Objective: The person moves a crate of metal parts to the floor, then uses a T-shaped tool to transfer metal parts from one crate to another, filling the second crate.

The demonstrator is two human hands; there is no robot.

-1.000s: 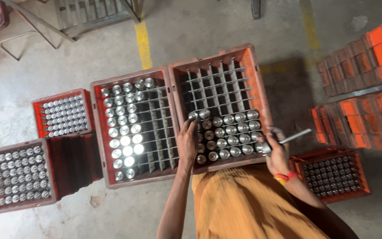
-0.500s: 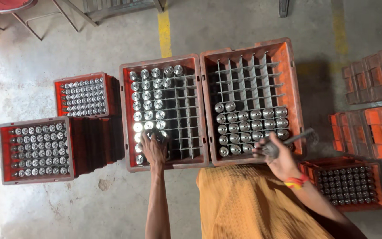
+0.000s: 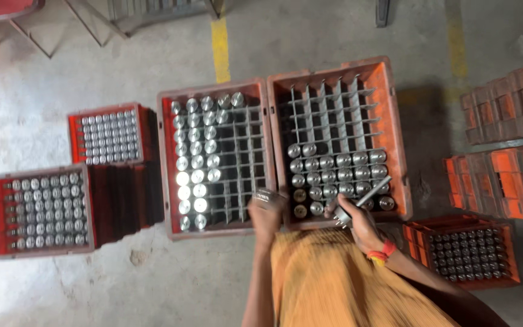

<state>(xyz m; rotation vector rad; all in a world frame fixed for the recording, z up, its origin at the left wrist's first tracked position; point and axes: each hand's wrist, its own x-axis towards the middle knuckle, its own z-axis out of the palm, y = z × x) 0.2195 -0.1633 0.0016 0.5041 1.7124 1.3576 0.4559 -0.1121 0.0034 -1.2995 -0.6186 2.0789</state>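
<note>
Left hand (image 3: 266, 209): closed around a shiny metal cylinder (image 3: 269, 195), held at the near edge between the two crates, probably so it can go upright into a cell.
Right hand (image 3: 358, 219): grips a thin metal tool (image 3: 363, 198), its tip over the filled cells.
Right crate (image 3: 394, 121): just ahead of the right hand, near rows filled.
Left crate (image 3: 167, 157): ahead of the left hand, left columns filled.

Stacked orange crates (image 3: 509, 109) at right; yellow floor stripe (image 3: 220, 48).
</note>
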